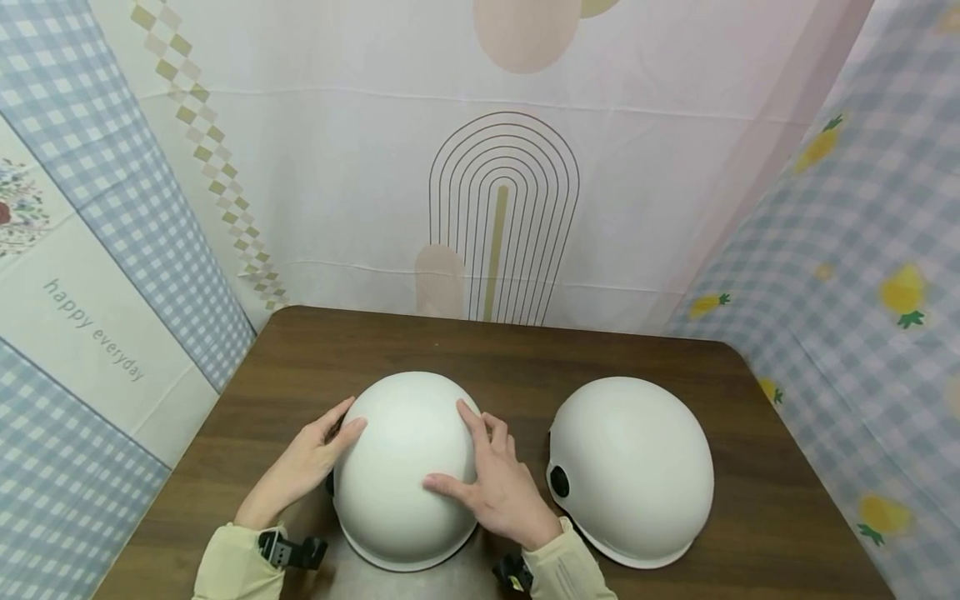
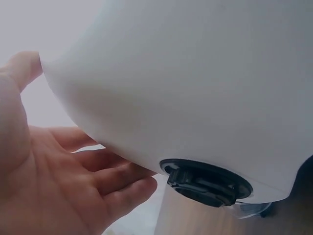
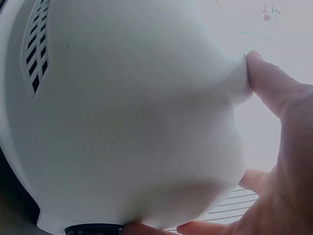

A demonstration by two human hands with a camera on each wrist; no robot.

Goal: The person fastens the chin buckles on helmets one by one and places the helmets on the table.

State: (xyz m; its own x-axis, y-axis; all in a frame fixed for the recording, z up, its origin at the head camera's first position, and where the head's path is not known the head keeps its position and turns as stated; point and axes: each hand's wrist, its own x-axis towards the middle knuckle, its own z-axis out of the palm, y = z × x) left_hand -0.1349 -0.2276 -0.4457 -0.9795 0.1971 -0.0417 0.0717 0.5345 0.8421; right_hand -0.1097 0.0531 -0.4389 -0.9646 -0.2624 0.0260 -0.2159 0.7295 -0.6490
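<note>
A white helmet (image 1: 408,467) with a smooth dome is in front of me, between my two hands. Against its left side my left hand (image 1: 303,458) holds it, thumb on the dome and fingers lower down, beside a black round knob (image 2: 208,181). A clear piece (image 2: 247,209) shows beneath that knob. My right hand (image 1: 502,487) grips the dome from the right, thumb and fingers spread apart over it. Slotted vents (image 3: 36,54) appear on the shell in the right wrist view. The inside of this helmet is hidden.
A second white helmet (image 1: 633,467) with a black round knob (image 1: 559,481) rests on the brown wooden table (image 1: 765,517) at the right. Below the held helmet lies a grey surface (image 1: 390,586). Patterned cloths (image 1: 337,192) hang behind the table and at both sides.
</note>
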